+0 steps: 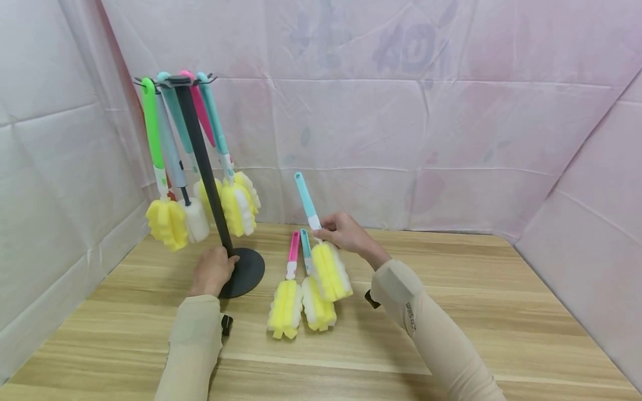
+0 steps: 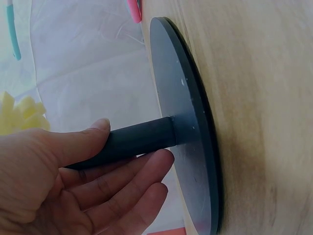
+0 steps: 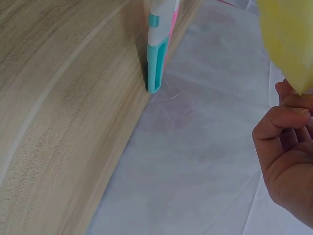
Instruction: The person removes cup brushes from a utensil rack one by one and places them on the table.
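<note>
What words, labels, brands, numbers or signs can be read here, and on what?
Nothing reads with certainty.
Right sleeve: small sideways lettering, too blurred to read.
Backdrop cloth: large, faint bluish marks, perhaps letters, unreadable.
Held brush and black stand: no text I can make out.

Table (image 1: 481,295): you have a wood-grain top, smooth, with a low satin sheen. Post (image 1: 204,167): smooth, dark, nearly matt; metal or plastic, you cannot tell. Base (image 1: 247,273): same finish, smooth, pale specks on the face. Your brush handle (image 1: 305,194): smooth plastic, slight gloss. Your brush head (image 1: 332,272): matt sponge, ridged. Backdrop (image 1: 351,122): thin cloth, matt, creased. Your sleeves (image 1: 194,334): matt fabric, lightly wrinkled.
</note>
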Demonstrator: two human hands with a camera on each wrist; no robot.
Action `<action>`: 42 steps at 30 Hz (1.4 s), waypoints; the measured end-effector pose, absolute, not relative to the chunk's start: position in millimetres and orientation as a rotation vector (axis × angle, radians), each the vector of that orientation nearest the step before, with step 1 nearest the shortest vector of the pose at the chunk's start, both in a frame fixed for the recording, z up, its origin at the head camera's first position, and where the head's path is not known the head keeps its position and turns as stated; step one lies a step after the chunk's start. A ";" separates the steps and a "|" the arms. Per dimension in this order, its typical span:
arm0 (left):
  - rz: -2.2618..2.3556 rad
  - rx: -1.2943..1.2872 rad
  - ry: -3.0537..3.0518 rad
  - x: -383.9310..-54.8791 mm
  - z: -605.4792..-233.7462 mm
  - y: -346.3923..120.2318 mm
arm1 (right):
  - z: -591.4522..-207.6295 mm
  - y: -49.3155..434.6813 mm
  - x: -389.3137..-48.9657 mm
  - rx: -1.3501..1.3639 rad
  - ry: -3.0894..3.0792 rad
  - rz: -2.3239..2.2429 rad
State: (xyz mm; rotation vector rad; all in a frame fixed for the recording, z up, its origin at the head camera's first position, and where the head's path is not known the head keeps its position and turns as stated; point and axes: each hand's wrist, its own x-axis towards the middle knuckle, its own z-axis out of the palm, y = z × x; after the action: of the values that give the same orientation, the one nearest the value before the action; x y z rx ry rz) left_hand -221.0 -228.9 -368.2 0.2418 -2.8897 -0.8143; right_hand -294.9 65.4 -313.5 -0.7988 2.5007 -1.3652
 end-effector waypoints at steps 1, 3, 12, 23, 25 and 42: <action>-0.815 0.242 -2.890 -220.9 -368.3 -229.0 | -314.2 65.9 -295.2 -0.796 2.503 -1.360; -0.820 0.246 -2.894 -220.8 -368.0 -228.9 | -316.0 66.8 -295.9 -0.796 2.505 -1.354; -0.834 0.251 -2.896 -220.6 -366.8 -228.2 | -322.9 71.1 -297.5 -0.814 2.512 -1.333; -0.815 0.264 -2.895 -222.9 -368.5 -228.1 | -322.2 76.7 -298.6 -0.836 2.516 -1.306; -0.812 0.261 -2.893 -222.6 -368.6 -228.0 | -324.4 77.7 -299.4 -0.815 2.497 -1.314; -0.793 0.250 -2.887 -220.3 -368.0 -227.0 | -343.7 84.3 -303.1 -0.845 2.464 -1.303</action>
State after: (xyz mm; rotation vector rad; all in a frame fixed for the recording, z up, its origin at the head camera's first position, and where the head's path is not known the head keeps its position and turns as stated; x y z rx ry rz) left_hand -220.3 -227.0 -368.0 0.2496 -2.8869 -0.7928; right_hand -303.1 84.3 -343.7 -0.8455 2.4638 -1.3032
